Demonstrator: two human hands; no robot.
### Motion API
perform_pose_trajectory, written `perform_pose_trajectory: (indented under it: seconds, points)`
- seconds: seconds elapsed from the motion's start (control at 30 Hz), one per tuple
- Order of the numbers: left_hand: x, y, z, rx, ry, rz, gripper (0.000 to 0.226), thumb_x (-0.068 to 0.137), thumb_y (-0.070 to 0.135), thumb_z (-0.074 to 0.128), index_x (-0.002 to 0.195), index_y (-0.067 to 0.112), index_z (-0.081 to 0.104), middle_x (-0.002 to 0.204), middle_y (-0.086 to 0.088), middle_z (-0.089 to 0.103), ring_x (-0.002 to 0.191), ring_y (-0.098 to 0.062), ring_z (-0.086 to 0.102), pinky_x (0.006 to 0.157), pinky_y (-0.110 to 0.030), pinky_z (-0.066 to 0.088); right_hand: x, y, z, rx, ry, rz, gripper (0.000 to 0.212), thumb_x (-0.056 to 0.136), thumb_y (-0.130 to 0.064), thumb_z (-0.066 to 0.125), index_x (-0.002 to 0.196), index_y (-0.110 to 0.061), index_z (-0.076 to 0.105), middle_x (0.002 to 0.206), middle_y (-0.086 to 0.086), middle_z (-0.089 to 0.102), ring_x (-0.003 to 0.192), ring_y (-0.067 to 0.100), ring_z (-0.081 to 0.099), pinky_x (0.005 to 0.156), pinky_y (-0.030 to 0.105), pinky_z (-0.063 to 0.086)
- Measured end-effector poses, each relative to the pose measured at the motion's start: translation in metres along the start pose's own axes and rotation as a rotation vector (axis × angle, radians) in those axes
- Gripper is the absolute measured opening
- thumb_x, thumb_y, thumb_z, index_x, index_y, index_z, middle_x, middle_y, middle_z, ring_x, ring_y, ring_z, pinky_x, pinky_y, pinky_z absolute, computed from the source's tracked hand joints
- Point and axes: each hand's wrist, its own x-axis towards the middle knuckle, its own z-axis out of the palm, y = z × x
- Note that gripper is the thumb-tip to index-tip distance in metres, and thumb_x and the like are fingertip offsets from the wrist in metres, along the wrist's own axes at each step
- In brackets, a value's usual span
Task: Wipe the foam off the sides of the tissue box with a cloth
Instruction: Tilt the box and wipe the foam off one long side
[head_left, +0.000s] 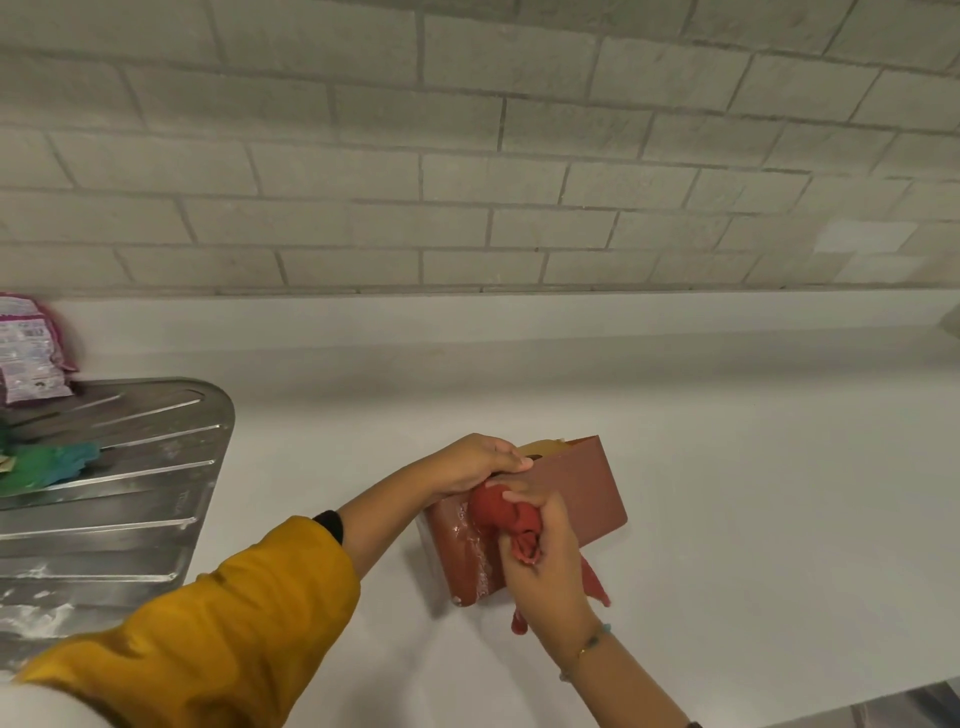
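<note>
A reddish-brown tissue box (582, 493) stands on the white counter, tilted, with a pale tissue showing at its top. White foam (480, 564) streaks its near left side. My left hand (478, 462) grips the box's top left edge and steadies it. My right hand (540, 561) is closed around a bunched red cloth (501, 512), which presses against the box's near side just right of the foam. Loose ends of the cloth hang below my right wrist.
A steel sink drainboard (114, 499) lies at the left, with a green-blue cloth (47, 465) on it and a pink packet (28, 353) behind. A brick-tiled wall (467, 156) backs the white counter (753, 467). The counter's front edge runs at lower right.
</note>
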Motion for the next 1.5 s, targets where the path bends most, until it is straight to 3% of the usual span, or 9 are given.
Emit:
perform_pose_trajectory:
  seconds: [0.27,0.43,0.63,0.77,1.03,1.17,1.3,1.43,1.5]
  points:
    - [-0.001,0.002,-0.002,0.089,-0.028,-0.031,0.017,0.089,0.026,0.060,0.077,0.016,0.065,0.081,0.002,0.062,0.084,-0.013,0.056,0.088,-0.025,0.040,-0.001,0.000,0.005,-0.029,0.005,-0.090,0.061,0.072,0.000,0.051,0.101,-0.054,0.048,0.111,-0.002,0.056,0.109,0.004,0.055,0.090,0.023,0.050]
    - [0.002,0.001,-0.007,0.108,-0.022,-0.054,0.012,0.087,0.031,0.063,0.079,0.025,0.070,0.084,0.010,0.067,0.089,-0.009,0.060,0.098,-0.027,0.041,-0.001,-0.002,0.009,-0.003,-0.140,-0.191,0.052,0.067,0.008,0.051,0.103,-0.030,0.054,0.110,0.004,0.058,0.110,0.004,0.057,0.093,0.016,0.046]
    - [0.000,0.001,-0.005,0.082,-0.042,-0.043,0.015,0.087,0.032,0.062,0.075,0.026,0.069,0.076,0.010,0.067,0.075,-0.006,0.061,0.082,-0.021,0.045,-0.004,0.001,0.006,0.037,-0.241,-0.201,0.051,0.066,0.009,0.052,0.102,-0.027,0.054,0.114,0.000,0.059,0.111,0.007,0.058,0.094,0.022,0.048]
    - [-0.005,0.005,-0.005,0.156,-0.022,-0.012,0.017,0.090,0.034,0.057,0.078,0.026,0.066,0.080,0.010,0.065,0.074,-0.003,0.059,0.071,-0.014,0.046,-0.010,0.003,-0.002,0.018,-0.347,-0.233,0.041,0.066,0.003,0.052,0.099,-0.022,0.054,0.110,0.007,0.064,0.109,0.005,0.056,0.091,0.018,0.046]
    - [-0.011,0.006,-0.002,0.202,-0.042,-0.007,0.022,0.092,0.039,0.052,0.077,0.027,0.064,0.076,0.009,0.064,0.062,-0.001,0.058,0.060,-0.014,0.046,-0.030,0.018,-0.015,-0.028,-0.383,-0.282,0.040,0.066,0.002,0.052,0.098,-0.021,0.054,0.112,-0.003,0.067,0.111,-0.002,0.051,0.093,0.011,0.039]
    - [-0.013,0.006,0.000,0.210,-0.051,-0.015,0.022,0.091,0.041,0.053,0.079,0.027,0.065,0.076,0.009,0.065,0.062,-0.001,0.060,0.061,-0.015,0.047,-0.038,0.027,-0.021,-0.077,-0.407,-0.294,0.046,0.068,0.002,0.054,0.102,-0.029,0.050,0.122,-0.023,0.060,0.110,0.007,0.053,0.092,0.015,0.042]
    - [-0.013,0.004,0.002,0.222,-0.041,-0.010,0.023,0.091,0.042,0.054,0.082,0.025,0.066,0.078,0.008,0.066,0.066,-0.006,0.060,0.066,-0.020,0.048,-0.046,0.036,-0.025,-0.180,-0.471,-0.209,0.047,0.073,-0.010,0.058,0.105,-0.044,0.053,0.121,-0.038,0.045,0.110,-0.004,0.052,0.089,0.006,0.040]
    - [-0.014,0.006,0.001,0.248,-0.024,-0.001,0.021,0.091,0.041,0.054,0.081,0.027,0.066,0.079,0.008,0.066,0.066,-0.005,0.061,0.068,-0.020,0.048,-0.061,0.047,-0.039,-0.236,-0.476,-0.242,0.042,0.071,-0.004,0.061,0.102,-0.031,0.057,0.121,-0.037,0.045,0.109,0.008,0.058,0.089,0.018,0.047]
    - [-0.013,0.006,0.002,0.248,-0.020,-0.001,0.021,0.090,0.041,0.054,0.081,0.026,0.066,0.077,0.009,0.066,0.065,-0.005,0.061,0.067,-0.020,0.048,-0.067,0.044,-0.049,-0.167,-0.336,-0.188,0.049,0.067,0.003,0.054,0.101,-0.033,0.058,0.118,-0.021,0.055,0.101,0.010,0.062,0.080,0.021,0.053]
